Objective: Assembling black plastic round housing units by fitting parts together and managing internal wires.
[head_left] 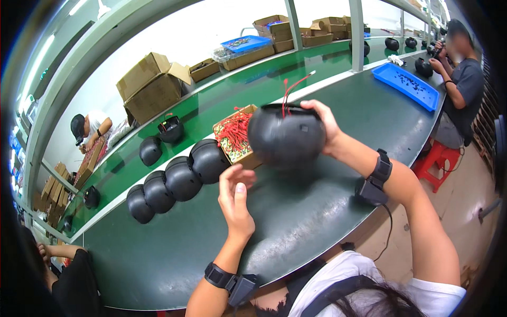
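My right hand (323,122) grips the rim of a round black shell (285,138), holding it above the dark green table; the shell is slightly blurred. Two thin red wires (288,95) stick up from its open top, one with a white tip. My left hand (235,201) is just below and left of the shell, holding nothing, its fingers loosely curved and apart. Behind it a cardboard box (249,157) holds a heap of red wires (233,132). Left of the box several similar black shells (182,178) stand in a slanting row, touching one another.
Beyond the table runs a green conveyor (205,112) carrying more black shells (151,151). A blue tray (406,84) with small dark parts lies at the right, near a seated co-worker (465,79). Cardboard boxes (150,87) line the far side. Another person works at far left.
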`<state>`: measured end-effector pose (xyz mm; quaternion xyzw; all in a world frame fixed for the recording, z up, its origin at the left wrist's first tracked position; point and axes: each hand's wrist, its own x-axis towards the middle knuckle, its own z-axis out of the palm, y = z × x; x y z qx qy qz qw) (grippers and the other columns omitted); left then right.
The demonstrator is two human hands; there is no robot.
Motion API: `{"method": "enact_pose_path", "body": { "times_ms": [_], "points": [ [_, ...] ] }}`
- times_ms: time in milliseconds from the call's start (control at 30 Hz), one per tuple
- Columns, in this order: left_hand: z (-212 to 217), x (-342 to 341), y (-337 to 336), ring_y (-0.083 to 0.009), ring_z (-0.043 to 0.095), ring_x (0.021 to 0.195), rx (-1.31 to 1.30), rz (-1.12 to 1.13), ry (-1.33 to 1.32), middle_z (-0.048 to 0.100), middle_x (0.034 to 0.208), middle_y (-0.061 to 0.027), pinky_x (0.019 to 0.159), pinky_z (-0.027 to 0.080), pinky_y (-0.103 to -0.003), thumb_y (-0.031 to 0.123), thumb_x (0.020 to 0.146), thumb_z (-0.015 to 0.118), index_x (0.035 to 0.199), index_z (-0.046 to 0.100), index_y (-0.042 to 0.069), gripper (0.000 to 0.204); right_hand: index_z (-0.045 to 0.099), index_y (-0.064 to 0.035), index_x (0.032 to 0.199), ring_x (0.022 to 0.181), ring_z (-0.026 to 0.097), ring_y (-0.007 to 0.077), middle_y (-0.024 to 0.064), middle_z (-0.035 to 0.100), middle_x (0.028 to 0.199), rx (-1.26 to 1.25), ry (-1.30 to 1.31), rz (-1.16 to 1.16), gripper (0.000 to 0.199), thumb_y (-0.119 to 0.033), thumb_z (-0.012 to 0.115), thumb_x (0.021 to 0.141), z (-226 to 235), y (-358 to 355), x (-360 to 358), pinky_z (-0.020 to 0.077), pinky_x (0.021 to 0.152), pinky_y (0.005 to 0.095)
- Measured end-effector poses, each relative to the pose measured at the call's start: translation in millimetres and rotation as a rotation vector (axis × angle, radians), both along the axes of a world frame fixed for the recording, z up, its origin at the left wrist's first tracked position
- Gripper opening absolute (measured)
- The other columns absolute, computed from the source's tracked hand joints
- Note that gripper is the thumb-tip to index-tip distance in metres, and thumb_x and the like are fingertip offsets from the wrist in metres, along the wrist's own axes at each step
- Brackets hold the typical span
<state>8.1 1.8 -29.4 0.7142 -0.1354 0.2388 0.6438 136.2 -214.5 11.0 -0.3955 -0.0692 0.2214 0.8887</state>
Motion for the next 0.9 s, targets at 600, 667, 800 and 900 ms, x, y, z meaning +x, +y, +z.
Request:
{"method": "enact_pose_path", "body": {
  "times_ms": [600, 667, 800, 900],
  "points": [
    [4, -6, 0, -0.0120, 0.033, 0.047, 0.296, -0.114, 0.146, 0.038, 0.053, -0.0058, 0.045, 0.028, -0.029, 0.010, 0.087, 0.055, 0.065, 0.046, 0.000, 0.026, 0.072, -0.0060, 0.098, 0.101, 0.064, 0.0309, 0.0171, 0.069, 0.102, -0.698, -0.192, -1.112, 0.039, -0.039, 0.065, 0.079, -41, 86, 255, 0.0462, 0.091, 0.0384],
    [8, -7, -2, -0.0122, 0.034, 0.047, 0.306, -0.147, 0.154, 0.039, 0.054, -0.0059, 0.044, 0.028, -0.029, 0.007, 0.085, 0.058, 0.065, 0.045, 0.000, 0.026, 0.071, -0.0069, 0.100, 0.102, 0.063, 0.0314, 0.0169, 0.069, 0.103, -0.705, -0.371, -1.129, 0.039, -0.039, 0.063, 0.081, -49, 93, 273, 0.0457, 0.091, 0.0379],
    [5, -4, 0, -0.0160, 0.039, 0.046, 0.348, -0.160, 0.145, 0.042, 0.054, -0.0064, 0.044, 0.032, -0.029, 0.007, 0.085, 0.059, 0.065, 0.043, 0.001, 0.026, 0.067, -0.0046, 0.105, 0.106, 0.060, 0.0367, 0.0211, 0.066, 0.106, -0.834, -0.502, -1.051, 0.049, -0.048, 0.053, 0.088, -52, 106, 301, 0.0437, 0.093, 0.0399],
    [4, -3, 0, -0.0188, 0.043, 0.046, 0.360, -0.161, 0.157, 0.044, 0.055, -0.0071, 0.044, 0.035, -0.030, 0.007, 0.085, 0.059, 0.064, 0.042, 0.002, 0.027, 0.059, -0.0024, 0.117, 0.108, 0.057, 0.0401, 0.0249, 0.063, 0.110, -1.060, -0.574, -0.921, 0.058, -0.052, 0.044, 0.091, -45, 106, 307, 0.0416, 0.095, 0.0434]
  ]
}}
